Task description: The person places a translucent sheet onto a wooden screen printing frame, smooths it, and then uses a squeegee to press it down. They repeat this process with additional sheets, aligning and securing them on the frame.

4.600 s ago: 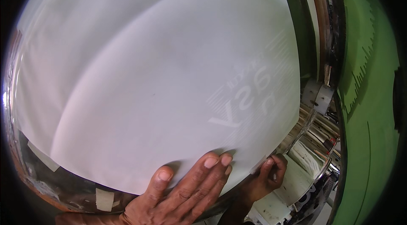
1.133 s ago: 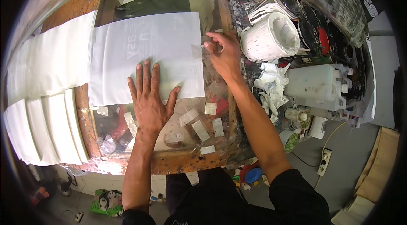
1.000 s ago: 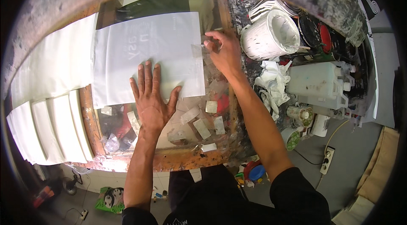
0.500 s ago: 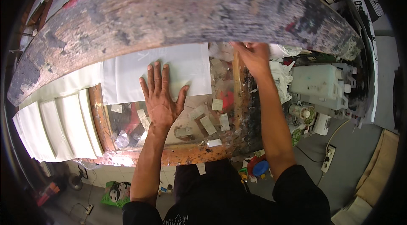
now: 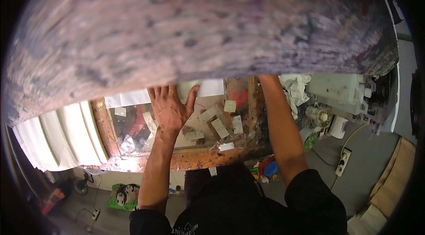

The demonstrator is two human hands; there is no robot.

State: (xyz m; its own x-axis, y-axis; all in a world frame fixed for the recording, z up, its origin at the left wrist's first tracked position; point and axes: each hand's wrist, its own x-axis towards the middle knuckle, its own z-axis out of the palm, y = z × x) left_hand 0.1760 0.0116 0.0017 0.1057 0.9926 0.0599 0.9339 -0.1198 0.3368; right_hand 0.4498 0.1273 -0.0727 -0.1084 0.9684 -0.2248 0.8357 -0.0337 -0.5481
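Note:
My left hand (image 5: 171,109) rests palm down, its thumb spread from the other fingers, over the near edge of a translucent white plastic sheet (image 5: 212,88). The sheet lies on a glass-topped, wood-edged table surface (image 5: 186,163) dotted with bits of tape. A thick, ink-stained wooden bar (image 5: 195,36) crosses the whole upper view, very close, hiding my left fingertips and most of the sheet. My right forearm (image 5: 285,133) reaches up behind this bar. The fingers of my right hand are hidden, and what they touch cannot be seen.
Overlapping white sheets (image 5: 66,135) hang over the table's left edge. To the right are a crumpled white cloth (image 5: 294,91), a translucent jerrycan (image 5: 336,93) and several small containers. A power strip (image 5: 343,162) lies on the grey floor.
The wooden bar has come nearer and lower in view, covering more of the sheet, my left fingertips and my right hand. My left hand stays flat on the sheet.

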